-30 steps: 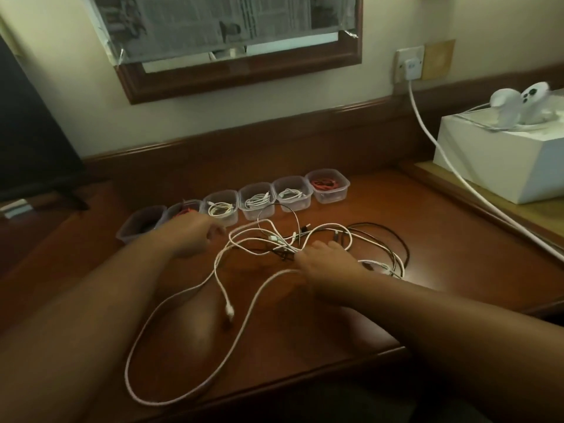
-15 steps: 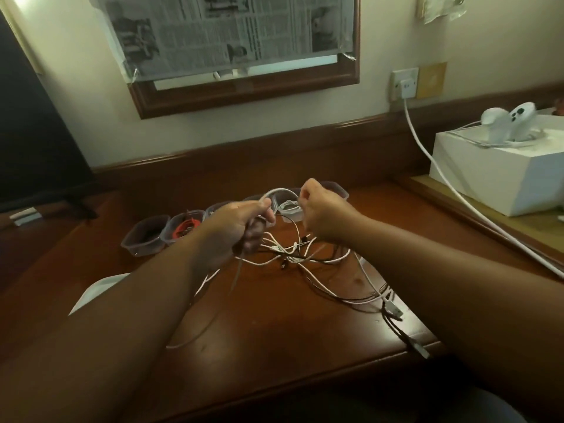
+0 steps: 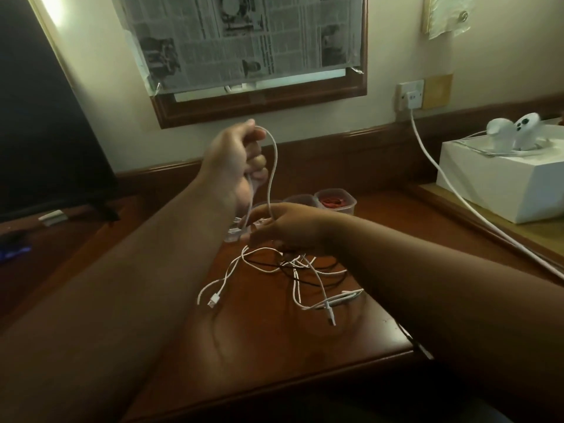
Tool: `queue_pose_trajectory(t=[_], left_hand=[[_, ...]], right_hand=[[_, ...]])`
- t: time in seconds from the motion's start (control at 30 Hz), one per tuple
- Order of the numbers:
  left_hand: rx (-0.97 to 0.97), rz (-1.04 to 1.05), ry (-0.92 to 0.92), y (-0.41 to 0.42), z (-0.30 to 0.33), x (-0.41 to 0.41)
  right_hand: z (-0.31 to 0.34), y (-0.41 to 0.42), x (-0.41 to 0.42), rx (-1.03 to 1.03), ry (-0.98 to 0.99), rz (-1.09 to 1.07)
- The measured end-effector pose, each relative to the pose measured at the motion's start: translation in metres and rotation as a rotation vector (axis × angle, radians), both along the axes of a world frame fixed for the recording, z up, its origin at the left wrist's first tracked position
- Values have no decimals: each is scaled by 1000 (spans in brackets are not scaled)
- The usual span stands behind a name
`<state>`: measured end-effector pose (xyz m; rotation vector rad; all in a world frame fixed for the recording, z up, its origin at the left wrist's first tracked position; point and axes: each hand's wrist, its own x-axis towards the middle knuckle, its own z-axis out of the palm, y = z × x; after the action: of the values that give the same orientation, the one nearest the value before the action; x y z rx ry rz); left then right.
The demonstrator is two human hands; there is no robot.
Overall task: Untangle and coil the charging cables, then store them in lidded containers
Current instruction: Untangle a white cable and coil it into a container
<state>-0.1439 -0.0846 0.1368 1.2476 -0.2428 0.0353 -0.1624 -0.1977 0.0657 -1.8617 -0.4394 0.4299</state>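
Television [image 3: 45, 117]: dark screen at nine o'clock, standing well apart from the work.
Left hand [image 3: 236, 160]: raised at about eleven o'clock over the counter [image 3: 274, 346], fingers curled tight round a white cable [image 3: 272, 166] that arches out of the fist and drops down.
Right hand [image 3: 287, 227]: lower, near the centre, fingers closed in a pinch on the same white cable where it comes down to the heap.
Step in hand: judged as untangling, with one white cable being drawn up and out of the knot; coiling not yet begun.
Cable heap [image 3: 293, 270]: white and black strands crossed over each other on the counter just below the right hand, at about six o'clock from it; loose plugs trail toward the near edge.
Next move: likely calls for feeding the lifted strand through the hands until its far end slips free of the black cable; a hard tug could cinch the crossing instead.
Containers [image 3: 335, 201]: a row of clear tubs at twelve o'clock behind the hands, partly hidden by them; the rightmost holds something red, no lids visible.
Wall socket [image 3: 410, 94]: at one o'clock, with a plugged-in thick white lead [image 3: 433, 166] running down across the right side, apart from the heap.
White box [image 3: 503, 178]: at two o'clock, with two white controllers [image 3: 515, 132] resting on top.
In the way: both forearms cover much of the container row, and the thick lead lies near enough to be mistaken for a loose cable.
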Motion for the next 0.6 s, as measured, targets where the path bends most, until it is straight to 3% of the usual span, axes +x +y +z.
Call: queue_pose_trajectory(t=[0.13, 0.27, 0.37, 0.47, 0.53, 0.6], left_hand=[[34, 51, -65, -5, -4, -3], [242, 97, -129, 16, -24, 2], [556, -129, -102, 36, -64, 4], [1041, -266, -160, 56, -114, 5], [1237, -146, -252, 67, -141, 13], [1214, 67, -263, 79, -154, 24]], right_hand=[[-2, 11, -4, 79, 34, 31], [4, 3, -5, 113, -65, -239], [12, -5, -1, 231, -80, -406], [22, -14, 3, 329, -190, -455], [29, -18, 2, 375, -268, -469], [36, -21, 3, 518, -267, -486]])
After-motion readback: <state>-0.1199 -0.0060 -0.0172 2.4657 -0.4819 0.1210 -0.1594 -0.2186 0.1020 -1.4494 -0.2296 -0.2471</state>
